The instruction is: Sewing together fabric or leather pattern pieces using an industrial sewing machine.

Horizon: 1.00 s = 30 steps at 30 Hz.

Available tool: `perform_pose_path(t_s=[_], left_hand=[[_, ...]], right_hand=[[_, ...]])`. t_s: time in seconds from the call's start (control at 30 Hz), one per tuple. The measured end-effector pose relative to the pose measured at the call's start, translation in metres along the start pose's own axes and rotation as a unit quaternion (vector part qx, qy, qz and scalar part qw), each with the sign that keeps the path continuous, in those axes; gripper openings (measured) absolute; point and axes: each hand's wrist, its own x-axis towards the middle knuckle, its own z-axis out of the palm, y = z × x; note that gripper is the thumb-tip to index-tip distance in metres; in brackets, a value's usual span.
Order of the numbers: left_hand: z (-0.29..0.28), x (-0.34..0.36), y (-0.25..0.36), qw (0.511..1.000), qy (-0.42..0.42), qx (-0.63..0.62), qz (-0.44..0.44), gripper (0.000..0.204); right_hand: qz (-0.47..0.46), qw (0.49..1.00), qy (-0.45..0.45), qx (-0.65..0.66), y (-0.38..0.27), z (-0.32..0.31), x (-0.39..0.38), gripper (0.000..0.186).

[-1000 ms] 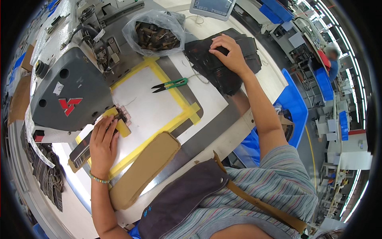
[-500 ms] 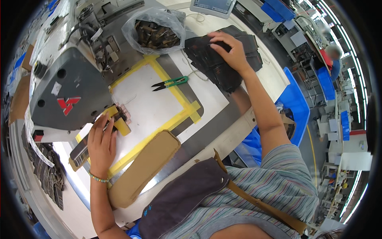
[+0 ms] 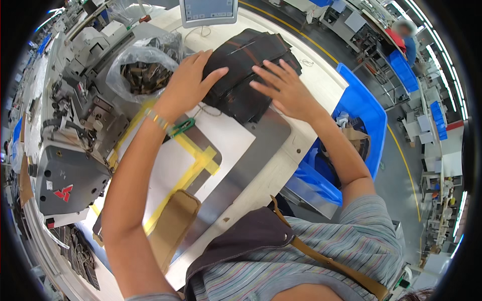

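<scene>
A stack of flat dark fabric pieces (image 3: 246, 52) lies on the far part of the worktable. My left hand (image 3: 188, 83) is at its left edge, thumb apart from the fingers, with some fingertips hard to make out. On the stack's right side rests my right hand (image 3: 288, 93), its fingers spread over the dark pieces. Neither hand is closed around anything. Green-handled thread snips (image 3: 183, 126) show beside my left wrist, which hides part of them. Left of that hand sits a clear plastic bag (image 3: 120, 75) of small dark and tan pieces.
A grey sewing machine head (image 3: 70, 175) stands at the left. A tan padded strip (image 3: 175, 220) lies near the table's front edge, by yellow tape (image 3: 206, 159). A blue bin (image 3: 379, 125) stands to the right, and a screen (image 3: 208, 11) at the far edge.
My left hand has left the piece at the sewing machine and moved far and right to the dark stack. My right hand stays at the stack. The view has shifted.
</scene>
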Motion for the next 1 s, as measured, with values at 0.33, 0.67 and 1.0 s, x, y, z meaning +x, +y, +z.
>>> perform_pose_path(t_s=[0.33, 0.67, 1.0], left_hand=[[0.056, 0.105, -0.045, 0.939, -0.219, -0.141, -0.222, 0.094], [0.029, 0.104, -0.032, 0.919, -0.202, -0.235, -0.245, 0.075], [-0.005, 0.035, -0.076, 0.993, -0.091, 0.035, -0.063, 0.055]], right_hand=[[-0.076, 0.997, -0.017, 0.022, 0.025, 0.023, 0.027, 0.088], [-0.059, 0.986, 0.129, 0.086, 0.018, 0.053, 0.035, 0.072], [-0.109, 0.991, 0.066, 0.044, -0.055, 0.041, 0.079, 0.075]])
